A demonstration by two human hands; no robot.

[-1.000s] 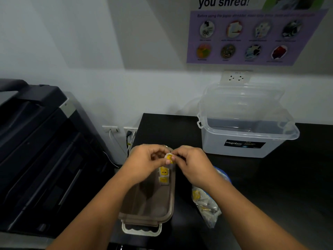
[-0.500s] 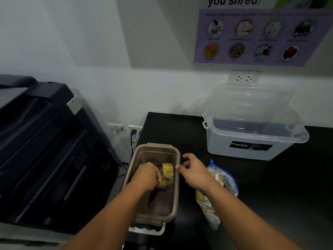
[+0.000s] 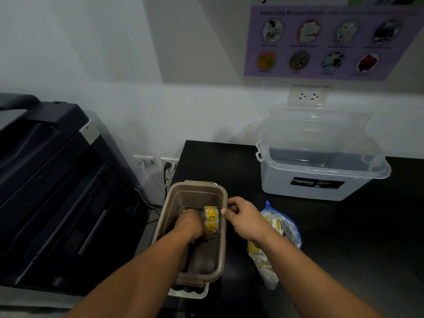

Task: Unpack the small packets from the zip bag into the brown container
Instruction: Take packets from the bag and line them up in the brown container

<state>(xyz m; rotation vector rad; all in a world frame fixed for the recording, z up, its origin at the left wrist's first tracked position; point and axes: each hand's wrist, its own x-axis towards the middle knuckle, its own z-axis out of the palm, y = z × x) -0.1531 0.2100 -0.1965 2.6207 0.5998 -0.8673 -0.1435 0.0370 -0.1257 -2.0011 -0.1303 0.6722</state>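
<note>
The brown container [image 3: 195,185] stands open at the left end of the black table. Yellow small packets [image 3: 211,218] stand against its right inner wall. My left hand [image 3: 190,223] reaches down inside the container with its knuckles up and its fingers curled right beside the lower packet; the fingertips are hidden. My right hand [image 3: 243,216] hovers at the container's right rim with loosely curled fingers and holds nothing. The clear zip bag [image 3: 283,228] with a blue seal lies to the right, partly under my right forearm, with several yellow packets in it.
A clear storage box [image 3: 321,180] with its lid leaning behind it stands at the back right of the black table [image 3: 344,237]. A large dark printer [image 3: 57,180] fills the left. A pale lid [image 3: 192,292] lies under the container's near end.
One second ago both hands pinched a packet above the container. My left hand has since gone down into the container, and my right hand has drawn back to the right rim.
</note>
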